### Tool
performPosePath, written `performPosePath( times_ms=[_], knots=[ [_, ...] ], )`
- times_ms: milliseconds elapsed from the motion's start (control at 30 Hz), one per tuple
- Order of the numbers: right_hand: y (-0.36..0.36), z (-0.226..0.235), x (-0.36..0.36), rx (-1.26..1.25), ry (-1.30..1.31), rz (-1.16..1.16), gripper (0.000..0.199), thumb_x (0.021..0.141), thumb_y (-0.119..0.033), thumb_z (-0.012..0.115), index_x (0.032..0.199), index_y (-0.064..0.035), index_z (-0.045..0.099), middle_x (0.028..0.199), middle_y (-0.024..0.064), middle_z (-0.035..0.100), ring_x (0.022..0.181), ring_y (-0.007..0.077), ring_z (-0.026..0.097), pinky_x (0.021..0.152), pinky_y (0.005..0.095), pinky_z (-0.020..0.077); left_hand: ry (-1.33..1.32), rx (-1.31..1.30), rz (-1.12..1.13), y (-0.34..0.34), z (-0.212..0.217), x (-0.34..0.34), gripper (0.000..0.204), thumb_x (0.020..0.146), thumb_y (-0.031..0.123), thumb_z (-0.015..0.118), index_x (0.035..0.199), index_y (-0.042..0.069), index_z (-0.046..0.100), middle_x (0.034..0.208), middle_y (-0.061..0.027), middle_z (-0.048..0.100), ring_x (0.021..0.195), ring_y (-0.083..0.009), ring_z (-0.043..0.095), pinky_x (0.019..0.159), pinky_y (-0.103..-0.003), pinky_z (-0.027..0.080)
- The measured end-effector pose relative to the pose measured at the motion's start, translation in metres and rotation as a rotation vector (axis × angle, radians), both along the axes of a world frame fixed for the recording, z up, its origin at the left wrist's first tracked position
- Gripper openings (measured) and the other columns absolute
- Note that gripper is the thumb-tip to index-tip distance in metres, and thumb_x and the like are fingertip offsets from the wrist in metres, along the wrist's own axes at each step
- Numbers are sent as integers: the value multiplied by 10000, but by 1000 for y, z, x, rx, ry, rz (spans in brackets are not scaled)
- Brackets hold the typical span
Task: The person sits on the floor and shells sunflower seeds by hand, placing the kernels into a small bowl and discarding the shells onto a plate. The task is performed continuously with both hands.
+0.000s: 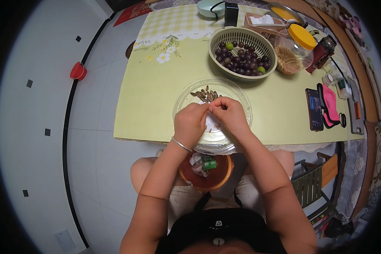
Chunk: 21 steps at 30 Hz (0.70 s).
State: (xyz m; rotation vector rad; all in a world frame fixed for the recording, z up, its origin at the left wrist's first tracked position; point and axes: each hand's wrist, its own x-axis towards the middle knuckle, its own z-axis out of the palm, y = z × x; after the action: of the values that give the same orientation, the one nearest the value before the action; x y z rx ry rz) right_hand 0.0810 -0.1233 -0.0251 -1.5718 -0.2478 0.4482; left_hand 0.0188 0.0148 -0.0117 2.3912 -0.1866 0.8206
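Observation:
My left hand (190,122) and my right hand (228,115) meet fingertip to fingertip over a clear glass bowl (186,95) on the yellow-green table (152,89). Together they pinch a small seed, too small to make out well. A little heap of striped sunflower seeds (204,95) lies at the bowl's far side, with pale bits under my hands. A silver bangle (181,144) sits on my left wrist. An orange-brown bowl (218,180) with scraps and a small green packet rests on my lap below the table edge.
A beige basket (216,36) of dark grapes, two of them green, stands behind the glass bowl. To the right are a yellow-lidded jar (301,37), a phone (314,109) and a pink case (329,103). A folding chair (313,182) stands at lower right; a red object (77,71) lies on the floor.

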Motion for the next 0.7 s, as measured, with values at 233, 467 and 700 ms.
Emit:
performPosePath(
  times_ms=[233,467,700],
  knots=[
    [4,-9,-5,35,95,-70,93,778,-77,680,807,5,649,697,17,613,634,75,535,575,237,449,-19,116,5,-7,-6,-6,141,779,57,651,917,65,681,670,-85,579,597,-259,595,536,-370,486],
    [2,-6,-5,63,-4,-55,54,776,-42,645,765,3,617,659,8,580,576,69,501,515,222,405,24,-70,-18,-9,7,-9,149,764,58,684,911,43,699,738,-118,649,648,-278,629,579,-355,509],
    [-1,0,-2,356,404,31,34,807,-6,613,785,-31,604,628,-3,545,444,38,403,393,197,270,244,-452,-34,-4,11,-11,175,776,-48,682,949,-28,703,794,-118,693,632,-153,668,583,-249,540]
  ],
)
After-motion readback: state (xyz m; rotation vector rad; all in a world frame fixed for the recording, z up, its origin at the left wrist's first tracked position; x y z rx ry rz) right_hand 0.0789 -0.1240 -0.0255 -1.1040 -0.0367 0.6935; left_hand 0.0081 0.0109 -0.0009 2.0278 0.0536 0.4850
